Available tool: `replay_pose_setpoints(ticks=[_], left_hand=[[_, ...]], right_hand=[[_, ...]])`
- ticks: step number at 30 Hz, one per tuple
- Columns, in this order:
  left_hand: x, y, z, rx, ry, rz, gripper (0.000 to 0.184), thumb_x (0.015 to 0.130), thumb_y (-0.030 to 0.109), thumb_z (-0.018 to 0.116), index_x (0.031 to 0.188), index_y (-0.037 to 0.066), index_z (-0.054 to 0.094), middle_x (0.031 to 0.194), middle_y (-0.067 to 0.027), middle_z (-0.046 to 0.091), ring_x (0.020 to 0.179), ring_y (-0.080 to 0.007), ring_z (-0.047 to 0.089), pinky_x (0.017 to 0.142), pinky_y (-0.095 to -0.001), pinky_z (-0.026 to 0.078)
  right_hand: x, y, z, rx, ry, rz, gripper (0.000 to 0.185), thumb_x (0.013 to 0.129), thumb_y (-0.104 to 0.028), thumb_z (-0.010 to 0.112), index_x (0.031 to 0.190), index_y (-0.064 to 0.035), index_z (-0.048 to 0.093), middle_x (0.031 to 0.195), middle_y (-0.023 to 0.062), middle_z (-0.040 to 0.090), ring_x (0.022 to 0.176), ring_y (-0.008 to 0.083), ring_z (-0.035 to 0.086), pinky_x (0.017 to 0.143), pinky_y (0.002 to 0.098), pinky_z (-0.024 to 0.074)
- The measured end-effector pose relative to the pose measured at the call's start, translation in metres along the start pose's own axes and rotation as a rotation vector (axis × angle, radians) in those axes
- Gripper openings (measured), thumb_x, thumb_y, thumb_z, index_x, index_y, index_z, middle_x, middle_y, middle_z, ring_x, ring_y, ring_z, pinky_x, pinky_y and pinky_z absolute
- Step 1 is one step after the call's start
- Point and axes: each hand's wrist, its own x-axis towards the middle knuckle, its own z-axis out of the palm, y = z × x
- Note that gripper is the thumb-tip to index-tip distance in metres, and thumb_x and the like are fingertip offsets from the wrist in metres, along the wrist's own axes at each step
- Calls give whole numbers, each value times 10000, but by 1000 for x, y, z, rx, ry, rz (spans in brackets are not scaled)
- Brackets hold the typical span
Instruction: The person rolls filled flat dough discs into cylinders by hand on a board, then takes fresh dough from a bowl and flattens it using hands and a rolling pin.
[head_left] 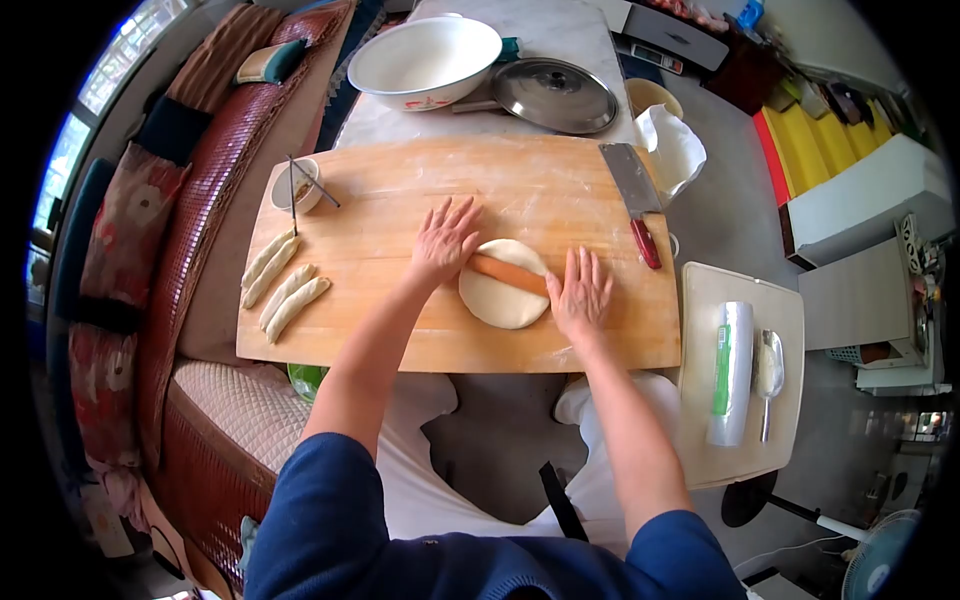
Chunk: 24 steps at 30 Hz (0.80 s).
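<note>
A flat round of dough (503, 305) lies on the wooden board, with a short wooden rolling pin (510, 274) slanting across it. My left hand (446, 240) rests on the pin's left end, fingers spread and pointing away from me. On the other end lies my right hand (582, 293), also flat with its fingers stretched out. Both palms cover the pin's tips, and neither hand wraps around it. Several twisted dough strips (285, 292) sit at the board's left side. Above them a small bowl (296, 190) has dark chopsticks (315, 182) across it.
The floured board (390, 335) carries a cleaver (632, 180) at its right edge. Behind it stand a white basin (428, 60) and a metal lid (556, 95). On a side stand to the right are a plastic-wrap roll (733, 375) and a scoop (769, 375).
</note>
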Motion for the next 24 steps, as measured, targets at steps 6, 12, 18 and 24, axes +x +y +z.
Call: replay_pose_setpoints(ticks=[6,12,18,24], left_hand=[[-68,5,-13,-90,9,-5,523,1026,403,377,1517,226,381,1588,7,353,1466,-302,291,1201,-444,232],[-118,-3,-16,-309,-45,10,535,1019,417,400,1514,213,391,1562,-29,394,1425,-320,347,1172,-453,261],[-135,16,-44,-319,-36,90,715,883,423,645,1521,263,365,1604,-25,311,1449,-353,289,1178,-554,217],[-92,35,-62,-292,-17,43,690,824,330,755,1442,196,478,1391,-63,523,1314,-280,468,1145,-542,290]], right_hand=[[-68,-23,-12,49,-20,-50,762,892,-418,666,1474,-20,378,1560,148,352,1451,323,299,1156,543,258],[-88,-21,-35,169,-17,-200,779,798,-187,737,1469,-44,367,1438,159,458,1281,341,449,1071,474,364],[-54,20,-15,712,-121,-212,420,821,-113,736,1187,-33,547,1144,191,620,1019,358,617,861,446,504],[-3,25,-22,598,-389,-26,357,979,-381,556,957,-42,667,788,187,696,812,375,677,732,471,509]])
